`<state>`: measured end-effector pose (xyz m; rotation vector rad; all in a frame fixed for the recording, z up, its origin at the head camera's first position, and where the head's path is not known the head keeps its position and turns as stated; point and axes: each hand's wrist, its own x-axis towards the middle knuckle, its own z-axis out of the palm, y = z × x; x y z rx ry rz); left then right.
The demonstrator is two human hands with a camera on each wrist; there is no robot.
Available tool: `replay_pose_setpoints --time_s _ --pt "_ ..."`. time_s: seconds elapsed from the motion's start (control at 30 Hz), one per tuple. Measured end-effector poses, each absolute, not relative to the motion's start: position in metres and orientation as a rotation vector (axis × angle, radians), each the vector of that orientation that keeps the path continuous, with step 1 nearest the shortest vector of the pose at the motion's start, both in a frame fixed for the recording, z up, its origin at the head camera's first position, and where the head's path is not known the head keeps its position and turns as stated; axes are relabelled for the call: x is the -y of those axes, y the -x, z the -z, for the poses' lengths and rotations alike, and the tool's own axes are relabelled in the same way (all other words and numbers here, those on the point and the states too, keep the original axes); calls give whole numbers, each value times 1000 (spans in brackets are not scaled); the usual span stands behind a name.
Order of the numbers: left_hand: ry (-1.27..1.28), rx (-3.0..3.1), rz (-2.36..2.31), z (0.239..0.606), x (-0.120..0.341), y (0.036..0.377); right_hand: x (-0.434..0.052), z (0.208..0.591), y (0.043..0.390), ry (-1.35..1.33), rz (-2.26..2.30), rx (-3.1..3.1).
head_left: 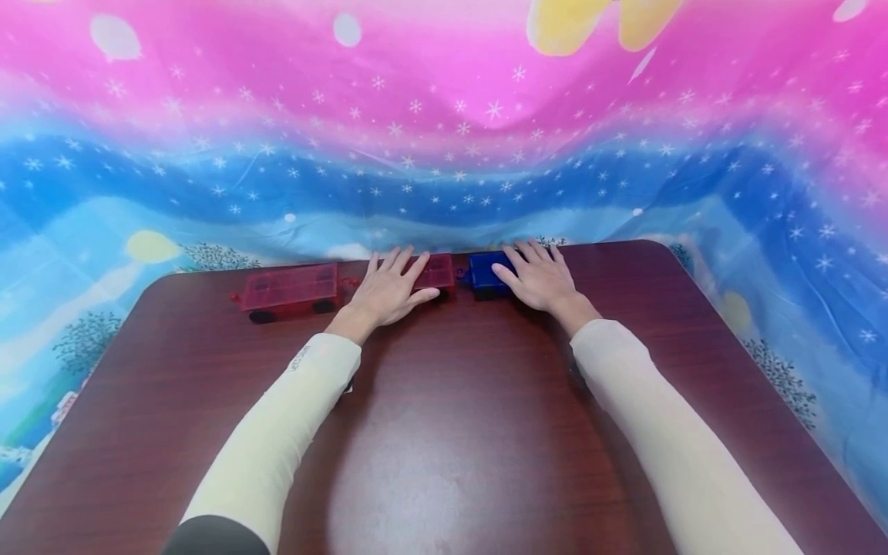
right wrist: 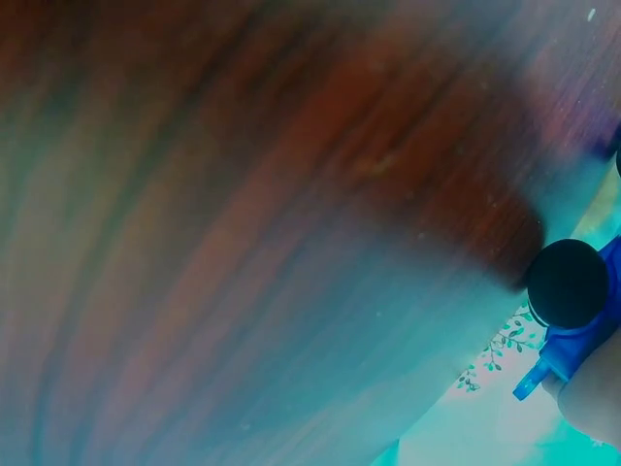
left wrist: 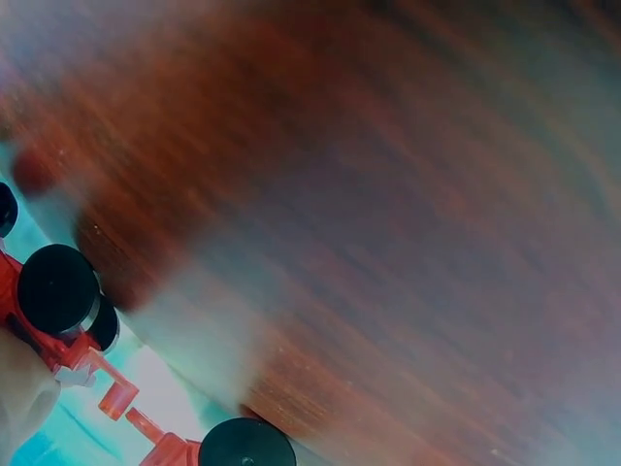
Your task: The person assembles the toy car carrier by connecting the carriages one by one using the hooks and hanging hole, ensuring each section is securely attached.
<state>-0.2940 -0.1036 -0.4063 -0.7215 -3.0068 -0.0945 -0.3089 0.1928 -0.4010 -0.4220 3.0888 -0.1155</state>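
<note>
1. Dark red-brown wood-grain table [head_left: 444,432], rounded far corners. Behind and around it hangs a printed cloth [head_left: 444,116]: pink on top, blue band with white stars, pale blue below with trees and yellow blobs.
2. Three toy wagons line up along the table's far edge, at 12 o'clock from the person: a long red wagon [head_left: 290,287] at the left, a second red wagon [head_left: 438,271] in the middle, a blue wagon [head_left: 487,271] to its right.
3. Left hand [head_left: 388,289]: palm down on the middle red wagon, fingers straight and spread, pointing to 1 o'clock, thumb on the near side. Flat press, no curl around it. Most of that wagon is hidden under the hand; its right end shows.
4. Right hand [head_left: 539,276]: palm down on the blue wagon, fingers straight, pointing to 11 o'clock. Also flat, nothing pinched. Wagon sticks out at 9 o'clock from the hand.
5. Red and blue wagons sit just beside each other; whether the couplers touch, cannot tell.
6. The long red wagon is untouched, at 9 o'clock from the left hand, near it.
7. Left wrist view: blurred table, black wheels [left wrist: 58,289] on a red chassis, red coupler bits.
8. Right wrist view: blurred table, one black wheel [right wrist: 568,282] on a blue body.
9. Long red wagon has a translucent tray top; contents not discernible.
10. Cream sleeves [head_left: 277,439] on both forearms.
</note>
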Motion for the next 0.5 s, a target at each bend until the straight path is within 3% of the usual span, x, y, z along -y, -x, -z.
replay_pose_setpoints --time_s 0.5 --pt "721 3042 46 405 101 294 -196 401 310 437 103 -3094"
